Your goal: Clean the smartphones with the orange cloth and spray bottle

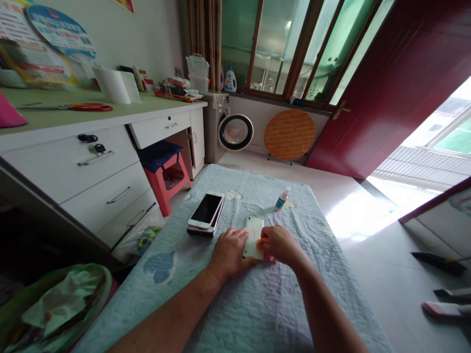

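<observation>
A white smartphone (253,230) is laid face down on the pale blue quilted cover (243,318) of the table, directly before the person. Its left edge and lower corner are braced by the left hand (228,250), whose fingers and thumb are held apart. A bunched orange-red cloth (262,242) is clamped in the curled fingers of the right hand (281,243) and is pressed against the right side of the phone's back. To the left, a stack of smartphones (207,210) is topped by a white one with a dark screen. Beyond the right hand, a small spray bottle (282,199) with a white top is stood upright, apart from the phones. Past the table, a red plastic stool (162,184) is tucked partly beneath a white desk (110,191), on which red-handled scissors (91,107) and a paper towel roll (110,86) are placed. Farther back, the round door of a washing machine (211,135) is left open, and a round wooden tabletop (290,134) is propped near the wall.
</observation>
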The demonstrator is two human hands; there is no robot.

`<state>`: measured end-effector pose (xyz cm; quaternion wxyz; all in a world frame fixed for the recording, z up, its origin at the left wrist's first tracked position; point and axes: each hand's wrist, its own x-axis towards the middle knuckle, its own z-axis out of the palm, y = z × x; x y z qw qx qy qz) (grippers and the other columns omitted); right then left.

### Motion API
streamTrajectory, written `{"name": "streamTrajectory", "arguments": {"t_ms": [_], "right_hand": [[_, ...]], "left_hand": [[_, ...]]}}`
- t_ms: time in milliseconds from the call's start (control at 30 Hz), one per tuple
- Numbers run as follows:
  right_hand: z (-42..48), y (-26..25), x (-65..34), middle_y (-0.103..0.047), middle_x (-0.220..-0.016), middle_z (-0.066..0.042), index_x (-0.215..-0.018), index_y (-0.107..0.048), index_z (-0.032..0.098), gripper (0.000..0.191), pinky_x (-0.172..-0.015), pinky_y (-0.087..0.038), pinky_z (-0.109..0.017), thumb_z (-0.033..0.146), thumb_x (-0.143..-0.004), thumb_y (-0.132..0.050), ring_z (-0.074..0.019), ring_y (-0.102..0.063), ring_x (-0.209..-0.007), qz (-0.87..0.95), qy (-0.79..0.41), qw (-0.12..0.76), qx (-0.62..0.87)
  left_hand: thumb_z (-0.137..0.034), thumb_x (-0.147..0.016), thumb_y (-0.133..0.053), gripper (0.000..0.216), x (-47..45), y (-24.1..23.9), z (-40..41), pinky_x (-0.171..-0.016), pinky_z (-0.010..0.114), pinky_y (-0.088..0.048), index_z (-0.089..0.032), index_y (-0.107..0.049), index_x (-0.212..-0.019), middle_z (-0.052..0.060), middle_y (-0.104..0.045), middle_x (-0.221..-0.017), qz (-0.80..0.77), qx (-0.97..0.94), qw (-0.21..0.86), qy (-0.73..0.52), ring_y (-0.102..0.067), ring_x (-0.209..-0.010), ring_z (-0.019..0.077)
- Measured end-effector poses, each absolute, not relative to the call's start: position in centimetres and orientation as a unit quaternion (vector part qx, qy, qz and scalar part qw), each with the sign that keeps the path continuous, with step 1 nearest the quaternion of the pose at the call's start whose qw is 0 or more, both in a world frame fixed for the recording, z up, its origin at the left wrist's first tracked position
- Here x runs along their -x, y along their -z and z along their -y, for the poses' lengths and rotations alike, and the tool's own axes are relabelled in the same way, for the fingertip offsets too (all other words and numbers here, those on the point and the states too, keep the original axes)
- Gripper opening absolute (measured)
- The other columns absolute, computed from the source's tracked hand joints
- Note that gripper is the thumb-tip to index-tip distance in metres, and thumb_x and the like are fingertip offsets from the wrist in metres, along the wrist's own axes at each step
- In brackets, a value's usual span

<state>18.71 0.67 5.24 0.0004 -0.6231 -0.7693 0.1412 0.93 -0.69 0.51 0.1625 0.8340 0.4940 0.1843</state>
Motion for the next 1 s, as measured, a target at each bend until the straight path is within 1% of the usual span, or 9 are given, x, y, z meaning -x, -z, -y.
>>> {"name": "streamTrajectory", "arguments": {"t_ms": [133, 233, 300, 400, 500, 567, 667, 800, 1000], "right_hand": [[0.2, -6.8, -18.4, -0.066, -0.065, -0.001, -0.070, -0.070, 0.018, 0.009, -0.053, -0.028, -0.022, 0.016, -0.069, -0.061, -0.0117, -0.056, -0.059, 0.778, -0.219, -0.045, 0.587], [0.4, -7.2, -18.4, -0.066, -0.063, 0.000, -0.070, -0.071, 0.018, 0.010, -0.053, -0.030, -0.022, 0.016, -0.069, -0.061, -0.0107, -0.055, -0.056, 0.777, -0.267, -0.064, 0.567], [0.2, -6.9, -18.6, -0.066, -0.063, 0.000, -0.071, -0.072, 0.018, 0.011, -0.053, -0.030, -0.022, 0.017, -0.069, -0.061, -0.0108, -0.054, -0.056, 0.778, -0.271, -0.056, 0.564], [-0.4, -6.0, -19.1, -0.067, -0.068, -0.001, -0.072, -0.072, 0.019, 0.010, -0.058, -0.031, -0.023, 0.018, -0.070, -0.061, -0.0126, -0.055, -0.063, 0.778, -0.224, -0.004, 0.587], [-1.3, -4.6, -19.3, -0.067, -0.070, -0.003, -0.075, -0.071, 0.019, 0.011, -0.061, -0.031, -0.024, 0.020, -0.075, -0.060, -0.0142, -0.055, -0.068, 0.754, -0.175, 0.059, 0.630], [-1.9, -3.5, -19.3, -0.066, -0.072, -0.003, -0.077, -0.069, 0.019, 0.012, -0.062, -0.031, -0.025, 0.023, -0.079, -0.059, -0.0145, -0.053, -0.069, 0.726, -0.150, 0.103, 0.663], [-2.7, -1.8, -19.1, -0.066, -0.074, -0.004, -0.082, -0.068, 0.019, 0.015, -0.065, -0.031, -0.026, 0.026, -0.085, -0.056, -0.0164, -0.053, -0.072, 0.697, -0.099, 0.155, 0.694], [-3.5, -0.3, -18.7, -0.067, -0.080, -0.005, -0.084, -0.068, 0.018, 0.016, -0.073, -0.033, -0.027, 0.021, -0.088, -0.053, -0.0186, -0.051, -0.081, 0.703, -0.044, 0.213, 0.677], [-4.0, 0.3, -18.2, -0.064, -0.084, -0.005, -0.080, -0.071, 0.020, 0.020, -0.077, -0.035, -0.027, 0.018, -0.088, -0.054, -0.0191, -0.048, -0.084, 0.723, -0.039, 0.265, 0.637]], "left_hand": [[-0.056, -0.073, -0.069, 0.054, -0.9, -0.5, 0.7, -0.092, 0.040, -0.044, -0.020, -0.059, -0.111, 0.009, -0.061, -0.125, -0.486, -0.838, 0.161, -0.188, -0.053, -0.109, 0.0302], [-0.051, -0.072, -0.071, 0.053, -0.8, -0.4, 0.7, -0.093, 0.040, -0.043, -0.019, -0.059, -0.112, 0.009, -0.059, -0.130, -0.487, -0.838, 0.157, -0.188, -0.052, -0.110, 0.0304], [-0.050, -0.072, -0.071, 0.051, -0.8, -0.3, 0.7, -0.093, 0.040, -0.043, -0.019, -0.060, -0.112, 0.009, -0.059, -0.130, -0.486, -0.839, 0.157, -0.188, -0.052, -0.110, 0.0304], [-0.053, -0.074, -0.069, 0.050, -0.8, -0.3, 0.6, -0.093, 0.040, -0.043, -0.019, -0.060, -0.109, 0.009, -0.062, -0.124, -0.480, -0.840, 0.164, -0.193, -0.053, -0.108, 0.0303], [-0.053, -0.070, -0.074, 0.052, -0.9, -0.3, 0.5, -0.092, 0.039, -0.043, -0.020, -0.060, -0.107, 0.008, -0.063, -0.118, -0.479, -0.839, 0.172, -0.192, -0.054, -0.106, 0.0296], [-0.050, -0.069, -0.076, 0.052, -0.9, -0.3, 0.5, -0.091, 0.038, -0.043, -0.020, -0.060, -0.108, 0.007, -0.064, -0.116, -0.482, -0.837, 0.177, -0.191, -0.054, -0.106, 0.0291], [-0.050, -0.069, -0.076, 0.056, -0.9, -0.3, 0.5, -0.092, 0.039, -0.042, -0.020, -0.060, -0.113, 0.007, -0.063, -0.118, -0.482, -0.836, 0.179, -0.191, -0.053, -0.107, 0.0296], [-0.047, -0.069, -0.076, 0.054, -0.8, -0.2, 0.4, -0.093, 0.040, -0.042, -0.020, -0.060, -0.114, 0.008, -0.063, -0.117, -0.479, -0.837, 0.180, -0.194, -0.053, -0.108, 0.0302], [-0.043, -0.067, -0.079, 0.052, -0.8, 0.0, 0.3, -0.092, 0.038, -0.042, -0.022, -0.060, -0.110, 0.006, -0.064, -0.110, -0.477, -0.836, 0.180, -0.202, -0.054, -0.106, 0.0292]]}}
